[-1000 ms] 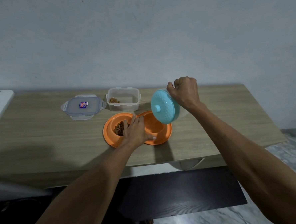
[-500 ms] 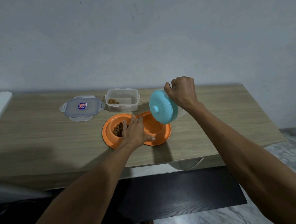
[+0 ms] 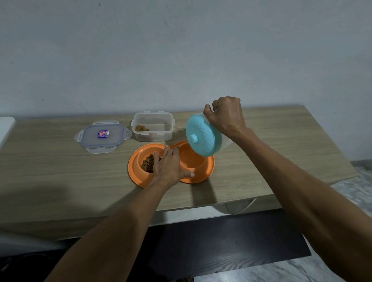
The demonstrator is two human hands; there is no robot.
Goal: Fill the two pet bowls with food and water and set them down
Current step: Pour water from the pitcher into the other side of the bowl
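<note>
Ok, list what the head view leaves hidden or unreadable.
Head view only:
Teal-lidded container: body mostly behind its lid and the right hand.
Right bowl: water level unclear, lid overlaps it.
Kibble: partly under the left hand.
Sticker on the clear lid: too small to read.

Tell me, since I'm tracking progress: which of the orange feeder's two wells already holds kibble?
The left well, partly under the left hand, holds brown kibble; the right well, under the tilted teal-lidded jug, shows no kibble.

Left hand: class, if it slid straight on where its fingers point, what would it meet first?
Probably the clear food container, just past the far rim of the orange bowl; depth is unclear.
</note>
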